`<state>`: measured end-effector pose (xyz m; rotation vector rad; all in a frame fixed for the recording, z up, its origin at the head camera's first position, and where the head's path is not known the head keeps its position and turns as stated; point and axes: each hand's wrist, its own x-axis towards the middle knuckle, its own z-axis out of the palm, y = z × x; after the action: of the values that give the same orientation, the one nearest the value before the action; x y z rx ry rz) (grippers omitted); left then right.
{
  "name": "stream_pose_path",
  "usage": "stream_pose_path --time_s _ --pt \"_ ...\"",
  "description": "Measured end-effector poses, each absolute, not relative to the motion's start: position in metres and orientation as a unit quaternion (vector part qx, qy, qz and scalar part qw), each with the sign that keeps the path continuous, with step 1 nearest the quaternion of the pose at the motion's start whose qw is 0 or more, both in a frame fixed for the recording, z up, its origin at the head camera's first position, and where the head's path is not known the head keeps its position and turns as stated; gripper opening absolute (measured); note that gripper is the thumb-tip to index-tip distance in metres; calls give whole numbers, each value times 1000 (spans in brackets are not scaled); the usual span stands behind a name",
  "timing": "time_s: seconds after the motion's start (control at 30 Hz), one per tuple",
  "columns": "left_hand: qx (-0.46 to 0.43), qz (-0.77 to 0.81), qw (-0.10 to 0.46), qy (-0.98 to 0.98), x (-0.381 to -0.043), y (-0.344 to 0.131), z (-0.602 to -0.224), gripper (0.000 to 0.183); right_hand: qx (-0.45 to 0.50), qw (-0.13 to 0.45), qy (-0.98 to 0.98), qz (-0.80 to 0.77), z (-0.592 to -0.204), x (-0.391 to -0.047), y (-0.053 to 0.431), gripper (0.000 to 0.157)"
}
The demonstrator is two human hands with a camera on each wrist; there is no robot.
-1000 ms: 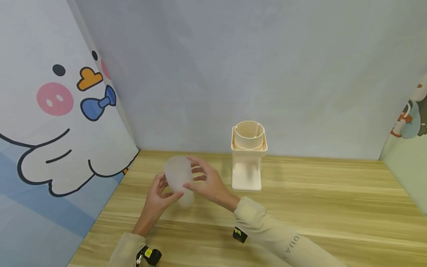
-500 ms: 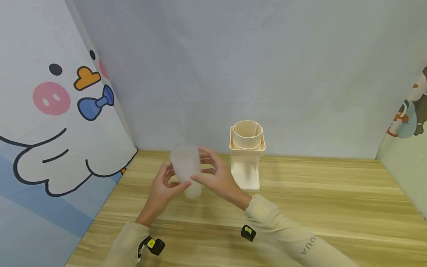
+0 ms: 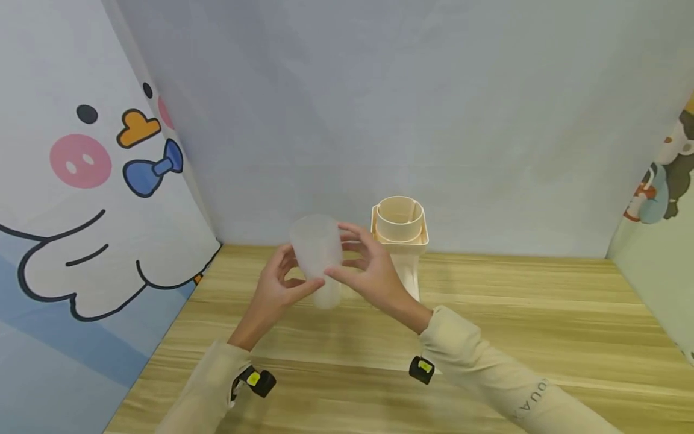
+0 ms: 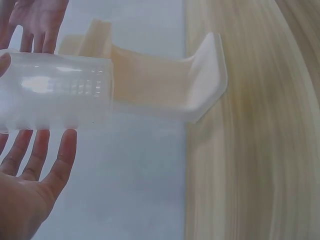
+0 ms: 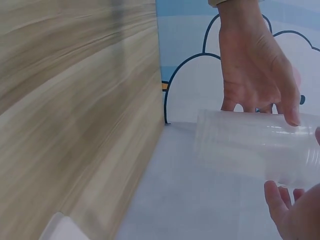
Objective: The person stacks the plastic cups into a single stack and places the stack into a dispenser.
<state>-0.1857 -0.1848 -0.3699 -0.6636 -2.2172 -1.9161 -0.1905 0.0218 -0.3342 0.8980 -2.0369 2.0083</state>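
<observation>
Both hands hold a translucent plastic cup (image 3: pixel 314 247) off the wooden table, wide end up and slightly tilted. Fine rings run round its upper end in the right wrist view; whether several cups are nested I cannot tell. My left hand (image 3: pixel 276 286) grips its left side, and my right hand (image 3: pixel 374 274) grips its right side, thumbs nearly meeting in front. Just right of and behind the cup stands a cream-coloured stand (image 3: pixel 398 232) with a round ring on top, its base partly hidden by my right hand. In the left wrist view the stand's curved back (image 4: pixel 155 75) shows beyond the cup (image 4: pixel 65 90).
The wooden table (image 3: pixel 515 325) stretches out to the right and in front. A grey cloth backdrop (image 3: pixel 434 108) rises behind the stand. A cartoon-printed cloth (image 3: pixel 81 217) hangs at the left, and another printed cloth (image 3: pixel 656 199) at the right.
Both hands have carried the cup to the right and farther up the view, nearer the stand. The right hand now covers part of the stand's base. The head view has turned slightly right.
</observation>
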Motion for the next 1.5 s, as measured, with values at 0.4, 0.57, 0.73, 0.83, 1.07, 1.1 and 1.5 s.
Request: stream_pose_path --time_s 0.4,0.57,0.73,0.83,1.07,1.1,1.5 --pt "-242 -623 48 -742 -186 -160 -326 65 286 96 -701 647 -309 -192 44 67" --pt "-253 -620 46 -741 -194 -150 -316 66 284 108 -696 651 -298 -192 55 67" --pt "-267 -608 49 -746 -212 -141 -313 67 298 136 -698 637 -286 -195 67 66" --pt "-280 -599 54 -748 -219 -135 -307 67 302 150 -701 629 -280 -197 74 66" --pt "-292 -585 57 -755 -232 -118 -290 67 301 175 -706 617 -266 -205 90 68" --pt "-291 -582 58 -757 -234 -116 -288 67 300 177 -707 616 -265 -205 92 68" --pt "-283 -583 59 -760 -251 -96 -263 70 296 200 -729 584 -242 -219 109 67"
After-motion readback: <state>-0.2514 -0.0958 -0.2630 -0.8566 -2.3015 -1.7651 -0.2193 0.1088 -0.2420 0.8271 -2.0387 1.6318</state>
